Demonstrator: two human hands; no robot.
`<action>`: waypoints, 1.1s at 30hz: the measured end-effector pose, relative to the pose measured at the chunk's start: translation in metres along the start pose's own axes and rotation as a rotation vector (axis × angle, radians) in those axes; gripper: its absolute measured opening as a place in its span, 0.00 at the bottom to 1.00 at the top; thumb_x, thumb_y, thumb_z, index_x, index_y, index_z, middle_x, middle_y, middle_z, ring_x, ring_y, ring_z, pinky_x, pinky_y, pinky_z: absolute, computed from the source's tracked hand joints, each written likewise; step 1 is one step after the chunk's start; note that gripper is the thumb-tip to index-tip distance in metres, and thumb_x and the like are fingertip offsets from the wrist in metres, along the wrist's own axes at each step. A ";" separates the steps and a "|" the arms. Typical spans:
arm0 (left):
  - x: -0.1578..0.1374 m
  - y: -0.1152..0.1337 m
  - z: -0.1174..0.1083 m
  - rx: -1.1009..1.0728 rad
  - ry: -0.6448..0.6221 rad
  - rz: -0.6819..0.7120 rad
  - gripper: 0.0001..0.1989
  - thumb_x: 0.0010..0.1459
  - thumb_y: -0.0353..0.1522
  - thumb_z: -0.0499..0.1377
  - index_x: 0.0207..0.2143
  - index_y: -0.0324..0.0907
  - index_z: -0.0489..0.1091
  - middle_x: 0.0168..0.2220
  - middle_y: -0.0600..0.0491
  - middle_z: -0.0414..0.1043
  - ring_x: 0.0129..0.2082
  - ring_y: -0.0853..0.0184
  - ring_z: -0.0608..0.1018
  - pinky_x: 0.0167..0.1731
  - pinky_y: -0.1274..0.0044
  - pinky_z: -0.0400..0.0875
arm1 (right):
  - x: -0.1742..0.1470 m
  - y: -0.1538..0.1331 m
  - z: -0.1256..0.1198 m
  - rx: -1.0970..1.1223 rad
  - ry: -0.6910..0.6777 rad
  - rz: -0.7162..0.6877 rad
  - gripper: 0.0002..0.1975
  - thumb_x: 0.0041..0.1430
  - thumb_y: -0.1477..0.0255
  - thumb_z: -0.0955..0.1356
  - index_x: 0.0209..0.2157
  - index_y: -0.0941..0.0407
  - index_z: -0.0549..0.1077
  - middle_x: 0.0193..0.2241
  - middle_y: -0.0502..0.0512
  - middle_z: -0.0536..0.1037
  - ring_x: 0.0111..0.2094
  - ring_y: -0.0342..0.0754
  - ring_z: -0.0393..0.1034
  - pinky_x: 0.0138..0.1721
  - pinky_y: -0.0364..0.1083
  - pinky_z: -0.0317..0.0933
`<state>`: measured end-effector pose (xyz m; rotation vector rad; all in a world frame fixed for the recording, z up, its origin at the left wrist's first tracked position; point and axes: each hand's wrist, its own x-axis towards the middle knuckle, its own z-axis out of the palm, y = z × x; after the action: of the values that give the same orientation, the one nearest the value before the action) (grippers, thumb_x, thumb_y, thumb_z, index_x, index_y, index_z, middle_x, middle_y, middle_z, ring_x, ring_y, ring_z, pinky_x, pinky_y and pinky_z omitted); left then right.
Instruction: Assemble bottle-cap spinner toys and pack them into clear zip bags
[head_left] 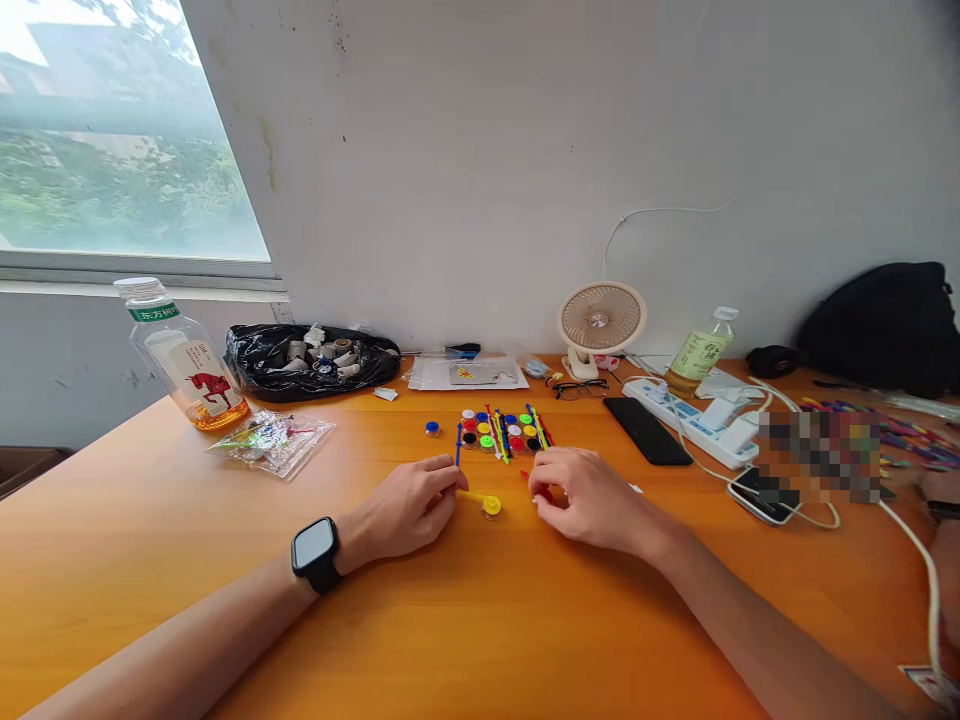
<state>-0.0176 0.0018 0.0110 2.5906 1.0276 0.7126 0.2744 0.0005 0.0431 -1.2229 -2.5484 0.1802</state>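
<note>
My left hand (409, 505), wearing a black smartwatch (315, 550), pinches the thin arm of a yellow spinner arrow (491, 506). Its round yellow end rests over a clear disc on the table. Fingers of my right hand (581, 500) are closed around a red spinner arrow (551, 494), mostly hidden by them. Behind the hands sit small round discs (487, 443) in several colours, with loose coloured arrows (502, 435) among them. One blue arrow (458, 443) lies by my left fingertips, and a lone blue disc (433, 428) is farther left.
At left stand a tea bottle (206, 375), a clear bag of coloured pieces (274, 442) and a black plastic bag (247, 365). A fan (601, 318), glasses (581, 390), black phone (646, 431), power strip (675, 415) with cables and second bottle (697, 355) occupy the back right.
</note>
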 end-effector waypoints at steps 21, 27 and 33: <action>0.000 -0.002 0.004 0.063 0.029 0.064 0.14 0.66 0.25 0.51 0.46 0.43 0.75 0.41 0.49 0.76 0.35 0.64 0.79 0.37 0.74 0.72 | 0.001 -0.015 0.004 0.115 0.055 -0.017 0.07 0.67 0.71 0.67 0.46 0.53 0.73 0.44 0.55 0.79 0.44 0.51 0.73 0.44 0.47 0.61; -0.001 -0.002 0.004 0.071 0.053 0.091 0.15 0.67 0.25 0.50 0.48 0.43 0.74 0.40 0.48 0.76 0.34 0.64 0.78 0.36 0.74 0.71 | 0.001 -0.026 0.031 0.311 -0.027 -0.042 0.12 0.68 0.69 0.68 0.52 0.52 0.74 0.43 0.54 0.80 0.40 0.50 0.74 0.41 0.46 0.64; -0.001 -0.002 0.004 0.067 0.136 0.160 0.16 0.70 0.26 0.50 0.54 0.44 0.71 0.41 0.49 0.76 0.37 0.64 0.78 0.38 0.74 0.71 | 0.005 -0.019 0.038 0.425 -0.004 -0.032 0.08 0.72 0.66 0.66 0.47 0.52 0.75 0.38 0.52 0.79 0.36 0.47 0.71 0.38 0.45 0.62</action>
<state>-0.0172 0.0020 0.0061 2.7379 0.9021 0.9194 0.2449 -0.0064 0.0125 -1.0135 -2.3612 0.6772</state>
